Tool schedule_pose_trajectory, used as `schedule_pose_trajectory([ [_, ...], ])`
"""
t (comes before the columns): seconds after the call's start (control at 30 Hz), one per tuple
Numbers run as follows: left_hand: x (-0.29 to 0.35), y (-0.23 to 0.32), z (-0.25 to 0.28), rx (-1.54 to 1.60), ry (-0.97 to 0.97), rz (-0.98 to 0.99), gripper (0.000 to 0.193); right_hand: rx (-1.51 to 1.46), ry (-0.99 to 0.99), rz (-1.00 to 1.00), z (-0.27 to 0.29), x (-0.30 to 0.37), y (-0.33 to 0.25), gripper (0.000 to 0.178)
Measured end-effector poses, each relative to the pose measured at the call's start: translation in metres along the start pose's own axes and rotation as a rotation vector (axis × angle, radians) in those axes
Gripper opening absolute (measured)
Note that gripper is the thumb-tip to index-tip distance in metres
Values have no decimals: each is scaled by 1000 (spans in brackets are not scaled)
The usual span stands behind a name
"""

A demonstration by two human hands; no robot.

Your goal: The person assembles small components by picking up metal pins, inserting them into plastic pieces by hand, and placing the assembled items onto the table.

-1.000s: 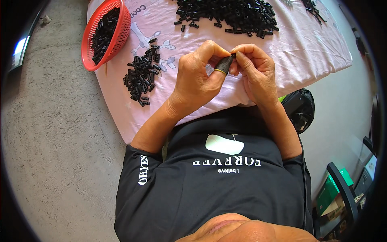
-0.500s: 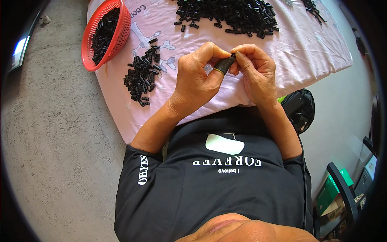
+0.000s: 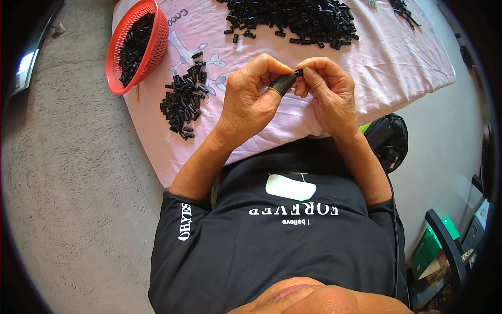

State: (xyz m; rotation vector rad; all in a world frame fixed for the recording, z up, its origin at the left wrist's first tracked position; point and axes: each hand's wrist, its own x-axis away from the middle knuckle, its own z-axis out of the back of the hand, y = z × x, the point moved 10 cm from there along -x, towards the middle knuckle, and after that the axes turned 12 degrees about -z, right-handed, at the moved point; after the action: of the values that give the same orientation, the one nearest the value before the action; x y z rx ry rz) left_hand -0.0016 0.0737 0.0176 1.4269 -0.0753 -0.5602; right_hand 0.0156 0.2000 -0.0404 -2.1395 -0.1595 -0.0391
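Both hands are up together over the near edge of the pink cloth (image 3: 397, 63), which has a pale cartoon print and covers the counter. The left hand (image 3: 250, 99) is curled, with a dark rubber finger cot (image 3: 282, 82) on the thumb, and that thumb and the forefinger are pinching a small black piece (image 3: 299, 73). The right hand (image 3: 328, 91) meets it from the other side, fingertips closed on the same little piece, so it sits gripped between the two hands, held just above the cloth rather than lying on it. Can't really make out the shape of the piece beyond small, black and stubby, it's mostly hidden by the fingers. To the left of the hands there's a loose heap of similar black pieces (image 3: 183, 102) on the cloth, and a much bigger pile (image 3: 298, 18) spread along the far side. A red plastic basket (image 3: 157, 47) sits at the cloth's left corner, tilted, partly hanging off the edge, with more black pieces inside. Grey floor (image 3: 68, 183) all around, and a black bag-like thing (image 3: 389, 141) sits by the person's right elbow.
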Motion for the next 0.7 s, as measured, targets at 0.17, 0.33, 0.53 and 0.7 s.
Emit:
schedule_pose_trajectory([
  [0.17,-1,-3,1,-12,-5,4,11,13,-2,1,0,0,0,13],
  [0.33,-1,-2,1,-2,-3,-37,11,10,-13,-1,-1,0,-1,13],
  [0.53,2,0,-1,6,22,-93,14,51,-1,-5,-2,2,-1,13],
  [0.7,2,0,0,31,39,-108,13,8,-21,-18,-1,0,0,13],
])
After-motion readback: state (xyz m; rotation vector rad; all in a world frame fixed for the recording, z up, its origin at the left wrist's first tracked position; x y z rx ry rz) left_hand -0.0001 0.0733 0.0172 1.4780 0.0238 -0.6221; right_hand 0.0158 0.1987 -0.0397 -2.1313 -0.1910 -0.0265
